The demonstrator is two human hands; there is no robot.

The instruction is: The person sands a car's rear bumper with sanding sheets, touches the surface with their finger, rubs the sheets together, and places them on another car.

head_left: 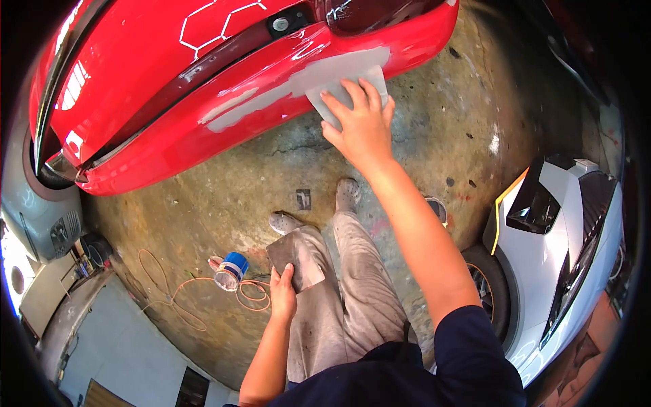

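Observation:
My right hand [363, 125] reaches up to the red car bumper [163, 152]. Its spread fingers press a thin, pale grey flexible sheet [320, 103] against the lower edge of a smooth grey filler patch [342, 66] on the paint. Down by my legs, my left hand [283, 295] grips a dark flat plate [288, 254] by its near edge, thumb on top. A pale grey smear [313, 271] covers the plate's right side.
On the stained concrete floor [224, 203] stands a blue-banded can [230, 270], with an orange hose [166, 292] coiled around it. A silver vehicle [542, 271] is close on my right. A grey scooter body [44, 217] stands at the left.

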